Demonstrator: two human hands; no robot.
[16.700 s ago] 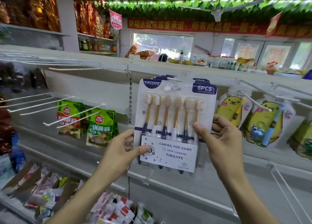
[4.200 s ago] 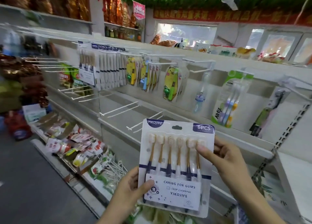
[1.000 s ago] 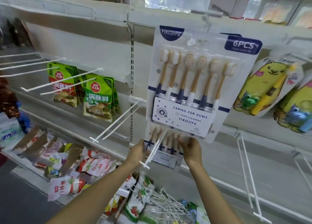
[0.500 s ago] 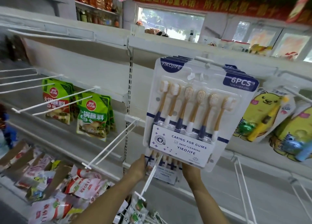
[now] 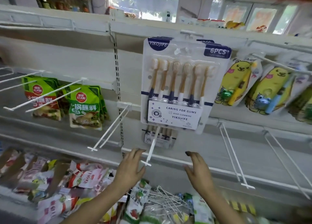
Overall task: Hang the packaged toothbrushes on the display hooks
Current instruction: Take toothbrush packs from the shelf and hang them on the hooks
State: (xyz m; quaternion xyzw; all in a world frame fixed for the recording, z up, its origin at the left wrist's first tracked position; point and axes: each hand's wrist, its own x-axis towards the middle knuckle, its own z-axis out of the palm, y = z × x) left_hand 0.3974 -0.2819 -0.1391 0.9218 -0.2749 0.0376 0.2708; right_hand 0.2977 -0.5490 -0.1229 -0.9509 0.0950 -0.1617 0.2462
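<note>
Hands [image 5: 166, 169] now off the lower toothbrush pack [image 5: 158, 137], fingers spread, holding nothing.

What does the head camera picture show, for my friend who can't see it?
Two empty hands, left hand and right hand, hover open below a white-and-blue six-toothbrush pack hanging on a white wire display hook. A second pack hangs lower, behind a white peg.

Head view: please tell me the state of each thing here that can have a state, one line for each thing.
Upper toothbrush packs: hanging on a top hook, several deep.
Lower toothbrush pack: hanging on the hook below, at its back, mostly hidden.
Lower hook: front part bare.
Left hand: open, fingers straight, holding nothing.
Right hand: open, holding nothing.
Green sauce packets: hanging.
Yellow bear packs: hanging.
</note>
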